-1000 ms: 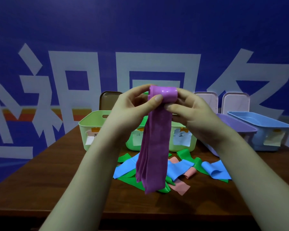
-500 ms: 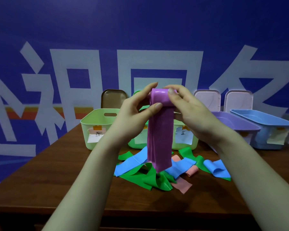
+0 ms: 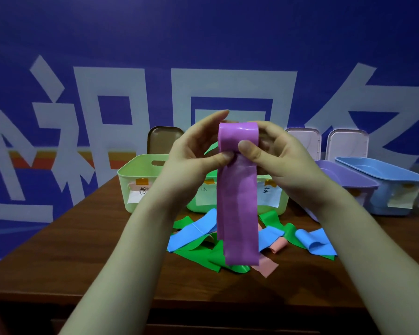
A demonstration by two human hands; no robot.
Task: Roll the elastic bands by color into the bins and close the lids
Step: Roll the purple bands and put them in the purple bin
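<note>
Both hands, left hand [image 3: 194, 153] and right hand [image 3: 276, 155], pinch the purple band [image 3: 237, 189] roll; slack thumbs risk it springing loose, unrolling.

This is an indoor staged work station, not a lived-in room. A blue printed backdrop [image 3: 203, 32] with huge white characters [image 3: 232, 85] and an orange stripe [image 3: 22, 161] fills the wall, and a dark brown wooden table [image 3: 70, 262] stands against it. Along the table's far edge sit open plastic bins [image 3: 140, 157] bearing handwritten paper labels [image 3: 270, 197].
</note>
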